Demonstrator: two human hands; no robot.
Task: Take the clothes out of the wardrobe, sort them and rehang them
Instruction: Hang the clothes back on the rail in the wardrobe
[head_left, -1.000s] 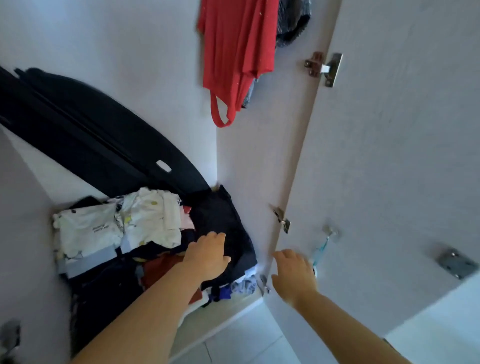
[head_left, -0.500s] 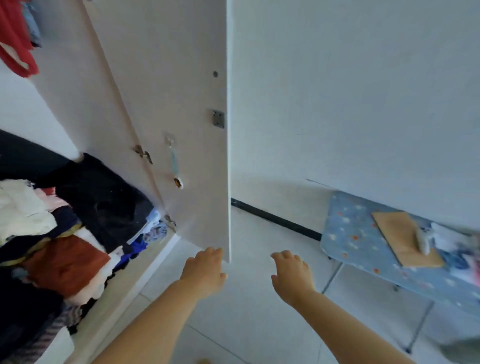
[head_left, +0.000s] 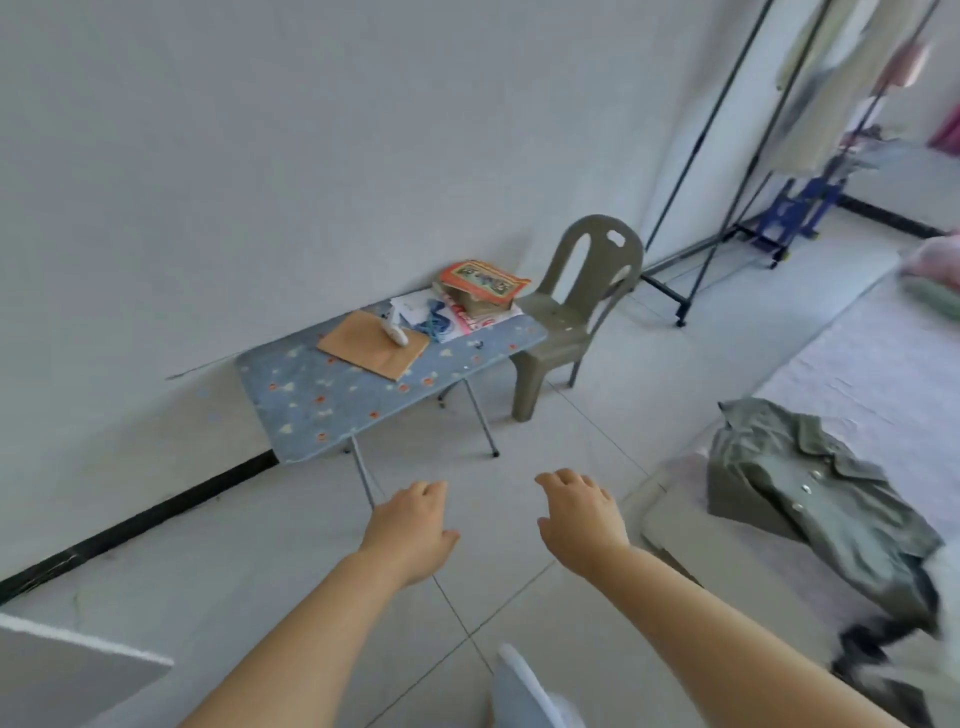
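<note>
My left hand (head_left: 410, 530) and my right hand (head_left: 579, 514) both hover over the tiled floor with relaxed fingers, and neither holds anything. An olive-green buttoned shirt (head_left: 810, 499) lies crumpled on the corner of the bed (head_left: 857, 374) to the right of my right hand. Pale garments (head_left: 826, 88) hang on a black clothes rack (head_left: 722, 156) at the far right. The wardrobe is out of sight, apart from a white panel edge (head_left: 67, 670) at the lower left.
A low blue patterned folding table (head_left: 332, 400) stands against the wall with a brown envelope (head_left: 371, 345), papers and a red box (head_left: 480, 283) on it. A grey-green plastic chair (head_left: 571, 317) stands beside it. A dark garment (head_left: 878, 654) lies at the lower right.
My view has swung right, away from the wardrobe and its pile of clothes, to the room with the table, chair and bed. Both hands stay held out in front and hold nothing.
</note>
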